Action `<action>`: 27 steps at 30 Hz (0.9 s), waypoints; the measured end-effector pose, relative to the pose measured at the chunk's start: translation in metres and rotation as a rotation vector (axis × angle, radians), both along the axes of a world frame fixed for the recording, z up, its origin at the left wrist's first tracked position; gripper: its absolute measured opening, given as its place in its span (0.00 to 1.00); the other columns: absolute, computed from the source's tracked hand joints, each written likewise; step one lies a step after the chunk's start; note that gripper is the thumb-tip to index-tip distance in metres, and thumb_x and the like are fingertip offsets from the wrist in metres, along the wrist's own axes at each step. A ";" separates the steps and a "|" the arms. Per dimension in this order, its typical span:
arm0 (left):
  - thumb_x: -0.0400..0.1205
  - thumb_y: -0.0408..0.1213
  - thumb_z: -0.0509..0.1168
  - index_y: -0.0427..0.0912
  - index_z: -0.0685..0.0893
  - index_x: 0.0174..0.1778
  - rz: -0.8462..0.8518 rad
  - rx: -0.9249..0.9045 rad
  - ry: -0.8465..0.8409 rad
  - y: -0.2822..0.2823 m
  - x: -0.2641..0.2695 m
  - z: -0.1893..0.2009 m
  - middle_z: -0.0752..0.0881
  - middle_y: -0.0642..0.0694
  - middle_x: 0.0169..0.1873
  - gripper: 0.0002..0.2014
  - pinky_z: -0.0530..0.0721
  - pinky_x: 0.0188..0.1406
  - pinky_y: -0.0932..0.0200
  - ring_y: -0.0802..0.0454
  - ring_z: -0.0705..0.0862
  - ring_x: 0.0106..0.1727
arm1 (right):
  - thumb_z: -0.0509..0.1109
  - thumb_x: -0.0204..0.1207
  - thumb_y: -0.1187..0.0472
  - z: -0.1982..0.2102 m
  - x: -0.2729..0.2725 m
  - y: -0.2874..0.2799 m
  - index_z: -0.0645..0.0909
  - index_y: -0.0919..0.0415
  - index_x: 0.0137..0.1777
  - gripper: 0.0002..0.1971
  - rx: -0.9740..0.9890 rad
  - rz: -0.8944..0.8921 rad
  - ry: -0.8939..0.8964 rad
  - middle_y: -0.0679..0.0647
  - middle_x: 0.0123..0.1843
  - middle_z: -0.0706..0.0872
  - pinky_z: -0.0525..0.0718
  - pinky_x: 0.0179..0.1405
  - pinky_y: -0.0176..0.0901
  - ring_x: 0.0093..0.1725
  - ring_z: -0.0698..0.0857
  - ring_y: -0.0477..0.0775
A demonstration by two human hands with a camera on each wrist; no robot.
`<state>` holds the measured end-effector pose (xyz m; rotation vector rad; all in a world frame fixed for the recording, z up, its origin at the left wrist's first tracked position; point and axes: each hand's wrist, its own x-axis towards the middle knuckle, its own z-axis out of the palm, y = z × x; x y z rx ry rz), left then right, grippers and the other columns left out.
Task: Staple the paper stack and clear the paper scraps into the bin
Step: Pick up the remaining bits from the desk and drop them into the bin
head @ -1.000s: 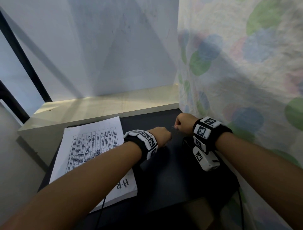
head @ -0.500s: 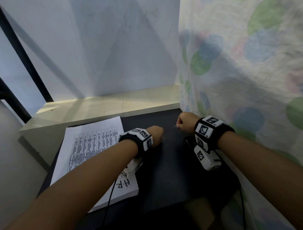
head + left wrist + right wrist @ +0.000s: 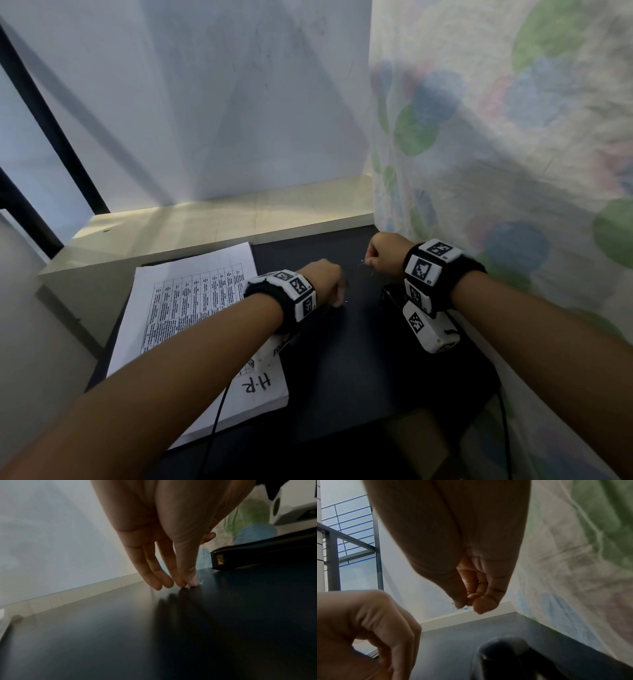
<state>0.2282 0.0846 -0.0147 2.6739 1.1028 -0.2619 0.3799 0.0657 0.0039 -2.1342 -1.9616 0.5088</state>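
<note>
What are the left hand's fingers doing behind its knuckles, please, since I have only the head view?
Observer: In the left wrist view the left hand has straight fingers, tips down on the black table beside tiny pale specks.
Operator: Thank you. Is the right hand holding anything?
Observer: Yes. The right wrist view shows the right hand pinching thin wiry bits between thumb and fingers; they stick out past the thumb tip.
Operator: And the dark shape under the right wrist?
Observer: The left wrist view shows a black stapler lying on the table, its front end apart from the left fingertips.
</note>
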 end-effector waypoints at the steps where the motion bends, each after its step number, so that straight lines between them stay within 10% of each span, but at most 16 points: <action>1: 0.76 0.27 0.67 0.37 0.91 0.49 -0.016 0.009 -0.004 0.001 0.000 0.000 0.91 0.40 0.52 0.10 0.84 0.62 0.51 0.43 0.88 0.56 | 0.63 0.80 0.64 0.000 0.000 0.000 0.86 0.71 0.57 0.14 -0.003 0.000 0.000 0.63 0.61 0.87 0.80 0.64 0.49 0.63 0.84 0.61; 13: 0.85 0.32 0.55 0.31 0.79 0.64 -0.263 0.239 0.300 -0.007 0.012 -0.007 0.80 0.36 0.66 0.15 0.78 0.66 0.49 0.39 0.80 0.67 | 0.63 0.80 0.65 -0.004 -0.001 0.000 0.86 0.73 0.55 0.14 0.013 -0.004 -0.003 0.65 0.58 0.89 0.82 0.63 0.53 0.60 0.86 0.63; 27: 0.84 0.35 0.59 0.29 0.73 0.68 -0.117 0.219 0.235 -0.008 0.004 -0.018 0.76 0.34 0.68 0.19 0.76 0.67 0.52 0.39 0.77 0.69 | 0.63 0.80 0.64 0.002 0.001 -0.005 0.85 0.72 0.58 0.14 0.009 -0.015 -0.022 0.63 0.62 0.87 0.81 0.63 0.49 0.62 0.85 0.61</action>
